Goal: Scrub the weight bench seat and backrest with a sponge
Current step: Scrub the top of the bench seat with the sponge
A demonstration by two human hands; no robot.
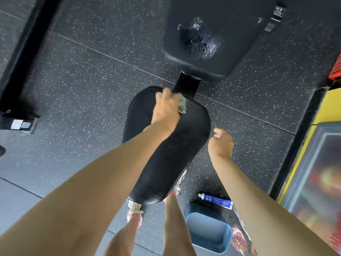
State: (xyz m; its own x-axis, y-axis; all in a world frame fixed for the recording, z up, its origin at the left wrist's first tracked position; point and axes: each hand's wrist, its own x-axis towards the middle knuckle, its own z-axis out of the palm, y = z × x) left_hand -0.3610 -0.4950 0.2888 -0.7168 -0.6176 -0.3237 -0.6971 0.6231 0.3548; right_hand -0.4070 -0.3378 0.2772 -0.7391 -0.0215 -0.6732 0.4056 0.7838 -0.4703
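The black padded bench seat (171,154) lies below me, narrowing toward my feet. My left hand (166,109) grips a green sponge (182,104) and presses it on the seat's far end, near the black bracket (187,87). Beyond the bracket lies the black backrest (230,58), with a wet, foamy patch (201,43) on its near part. My right hand (221,144) hangs in the air to the right of the seat, fingers loosely curled, holding nothing.
A blue bucket (208,231) stands on the speckled rubber floor (92,80) by my right foot. A blue and white tube (215,199) lies beside it. A black machine frame (20,71) runs along the left. A yellow-edged cabinet (313,172) stands at the right.
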